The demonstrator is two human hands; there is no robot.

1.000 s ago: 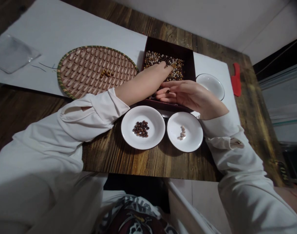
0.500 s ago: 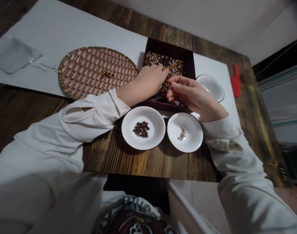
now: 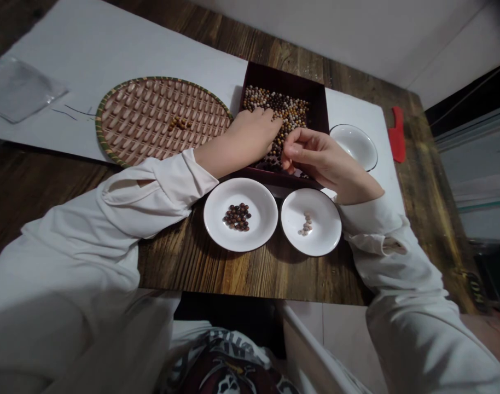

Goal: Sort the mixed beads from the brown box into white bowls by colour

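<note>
My left hand (image 3: 256, 134) reaches over the near left part of a dark maroon box (image 3: 318, 106). Its fingers curl downward and their tips are hidden. Mixed beads (image 3: 293, 112) in brown, yellow and pale tones cover the box floor. At the box's near right side, my right hand (image 3: 321, 161) has thumb and forefinger pressed together; anything between them is too small to make out. In front of the box stand two white dishes: the left dish (image 3: 213, 227) holds dark brown beads (image 3: 237, 217), the right dish (image 3: 330, 235) a few pale beads (image 3: 306, 224).
A woven oval tray (image 3: 139, 109) with a small heap of yellow-brown beads (image 3: 179, 124) lies left of the box. To the right are another white dish (image 3: 354, 145) and a red scraper-like piece (image 3: 396, 137). A clear plastic bag (image 3: 22, 90) lies far left on white board (image 3: 110, 44).
My right hand's fingers have drawn in closer together and the hand has turned slightly. The left hand stays nearly in place. The view has shifted a little.
</note>
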